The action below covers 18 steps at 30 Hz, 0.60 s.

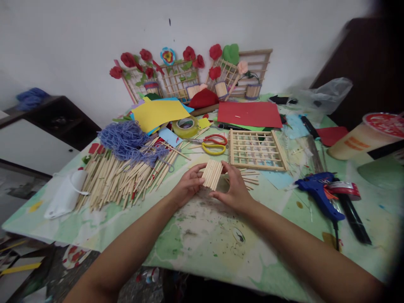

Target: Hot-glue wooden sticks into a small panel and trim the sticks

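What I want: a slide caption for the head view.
Left hand holding a stick panel, right hand at its edge, scissors and lattice beyond.

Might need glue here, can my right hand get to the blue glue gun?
Probably yes: the blue glue gun lies to the right of your right hand, nothing tall stands between them, though that hand is at the stick panel.

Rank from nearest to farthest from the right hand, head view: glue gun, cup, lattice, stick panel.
1. Stick panel: touching the right hand.
2. Lattice: just beyond that hand.
3. Glue gun: off to the right.
4. Cup: farther right, beyond the glue gun.
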### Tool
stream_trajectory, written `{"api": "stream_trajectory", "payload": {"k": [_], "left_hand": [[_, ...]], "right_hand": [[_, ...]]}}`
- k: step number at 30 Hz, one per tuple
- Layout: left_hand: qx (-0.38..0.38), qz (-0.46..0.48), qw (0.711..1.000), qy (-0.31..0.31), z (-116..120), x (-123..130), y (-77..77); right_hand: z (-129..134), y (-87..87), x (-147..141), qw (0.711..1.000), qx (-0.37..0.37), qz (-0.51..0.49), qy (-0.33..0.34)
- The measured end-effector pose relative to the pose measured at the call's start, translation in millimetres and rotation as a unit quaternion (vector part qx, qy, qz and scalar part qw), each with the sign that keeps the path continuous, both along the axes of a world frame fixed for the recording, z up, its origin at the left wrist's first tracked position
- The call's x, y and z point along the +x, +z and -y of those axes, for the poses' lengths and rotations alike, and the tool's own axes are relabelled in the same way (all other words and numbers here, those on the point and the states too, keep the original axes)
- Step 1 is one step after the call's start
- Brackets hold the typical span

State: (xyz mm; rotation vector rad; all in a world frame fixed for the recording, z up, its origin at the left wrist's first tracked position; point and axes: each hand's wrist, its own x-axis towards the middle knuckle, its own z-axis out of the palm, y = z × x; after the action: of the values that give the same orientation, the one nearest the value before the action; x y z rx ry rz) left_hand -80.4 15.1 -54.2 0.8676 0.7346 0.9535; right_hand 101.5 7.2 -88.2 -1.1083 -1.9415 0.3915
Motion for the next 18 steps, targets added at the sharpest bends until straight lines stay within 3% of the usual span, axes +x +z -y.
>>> {"api": "stream_trajectory", "payload": {"k": [13, 18], "left_hand": [[0.017, 0.019, 1.0, 0.004, 1.7, 0.7, -1.2], [0.051, -0.016, 0.997, 0.056, -3.2, -5.0, -6.2]], "right_hand": [[-0.8, 2.2, 0.0, 0.999, -0.039, 0.027, 0.012], [2.2, 2.7, -1.3, 0.998, -0.059, -0.017, 0.02]]}}
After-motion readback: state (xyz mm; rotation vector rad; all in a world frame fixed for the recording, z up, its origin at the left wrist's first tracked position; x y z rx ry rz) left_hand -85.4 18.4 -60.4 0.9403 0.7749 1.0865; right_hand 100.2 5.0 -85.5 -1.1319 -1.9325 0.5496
